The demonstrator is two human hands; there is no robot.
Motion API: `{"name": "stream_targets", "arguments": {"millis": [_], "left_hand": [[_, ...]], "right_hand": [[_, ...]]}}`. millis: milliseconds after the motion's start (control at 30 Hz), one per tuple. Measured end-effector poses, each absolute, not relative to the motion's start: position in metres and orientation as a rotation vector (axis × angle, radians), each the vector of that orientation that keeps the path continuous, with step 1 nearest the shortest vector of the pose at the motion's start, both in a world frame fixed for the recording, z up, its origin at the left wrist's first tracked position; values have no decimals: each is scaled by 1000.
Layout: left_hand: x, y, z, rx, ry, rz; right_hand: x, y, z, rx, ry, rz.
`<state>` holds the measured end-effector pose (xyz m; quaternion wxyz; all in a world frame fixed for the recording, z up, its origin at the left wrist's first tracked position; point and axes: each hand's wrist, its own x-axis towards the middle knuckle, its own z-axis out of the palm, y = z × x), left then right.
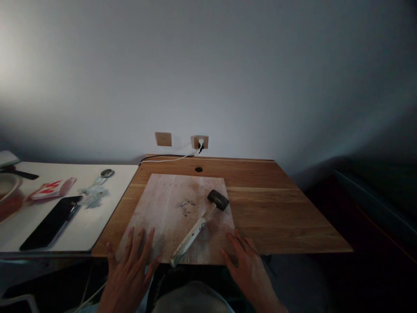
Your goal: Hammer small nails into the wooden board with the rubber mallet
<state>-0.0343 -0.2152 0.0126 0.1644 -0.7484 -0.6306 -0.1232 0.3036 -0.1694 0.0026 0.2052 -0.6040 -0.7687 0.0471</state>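
A flat wooden board point(156, 204) lies on the brown wooden table. Across it rests a hammer point(192, 237), its dark head at the upper right and its pale, worn handle reaching the front edge. Several small metal nails point(185, 205) are loosely heaped left of the hammer head. Near the board's far edge runs a row of small dark marks. My left hand point(130, 265), fingers spread, is over the board's front left corner. My right hand point(246, 263) is at the front right corner, fingers apart. Neither hand holds anything.
On the white table point(97, 230) at left are a black phone point(50, 224), a red and white packet point(52, 190), crumpled clear plastic point(94, 194), a tape roll point(107, 173) and a bowl point(9, 191). Cables point(169, 159) run to a wall socket point(200, 142).
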Motion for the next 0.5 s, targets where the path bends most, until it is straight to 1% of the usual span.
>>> {"name": "stream_targets", "arguments": {"millis": [233,500], "left_hand": [[-55,-218,16,-2079,-1883,-333],[-71,-227,25,-2117,-1926,-204]], "right_hand": [[288,-160,8,-1618,-2156,187],[270,-155,12,-1606,-2185,272]]}}
